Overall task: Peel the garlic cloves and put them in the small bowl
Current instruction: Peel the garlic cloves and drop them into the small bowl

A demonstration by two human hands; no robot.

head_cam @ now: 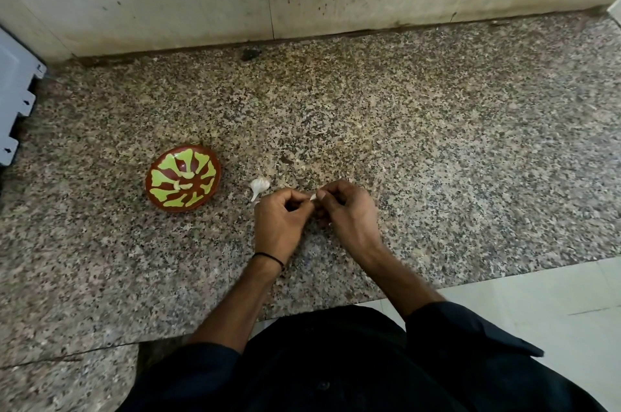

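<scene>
Here, in the head view, both hands meet low over the speckled pink-grey granite counter. The left hand and the right hand have their fingers curled inward, and the fingertips pinch one small white garlic clove between them. Only a pale sliver of the clove shows. It seems to run roughly along the one-to-seven o'clock line, though the fingers hide most of it, so how much skin is left cannot be told.

The small round brown bowl with a green leaf pattern sits on the counter at about nine o'clock from the clove, a shade toward ten, and apart from both hands. At least two pale peeled cloves lie in it. A white part-broken garlic head rests between the bowl and the hands, just beside the left hand at its eleven o'clock.

The step in hand looks like stripping the skin. The drop that follows would go toward nine o'clock. The left hand is nearer the bowl, and its path passes close by the garlic head.
</scene>
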